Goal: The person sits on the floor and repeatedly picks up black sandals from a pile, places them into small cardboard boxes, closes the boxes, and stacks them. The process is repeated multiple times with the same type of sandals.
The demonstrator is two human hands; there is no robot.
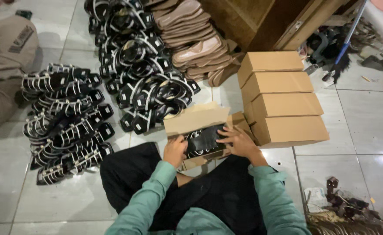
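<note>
From the head view, the black sandals [203, 140] lie in the open cardboard box [196, 119] on the floor just ahead of your knees, long axis running left-right between your hands. Your left hand [175, 151] curls on their left end; your right hand [239, 140] rests spread, fingers pressing the right end. Glossy straps, matte board.

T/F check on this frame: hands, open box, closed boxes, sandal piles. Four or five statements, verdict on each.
1. Both hands are at the open cardboard box. True: left hand and right hand rest on the black sandals inside it.
2. The closed boxes lie left of the person. False: they are on the right.
3. Black sandal piles lie on the left floor. True.
4. The tan sandals are in the open box. False: stacked beyond, on the floor.
</note>
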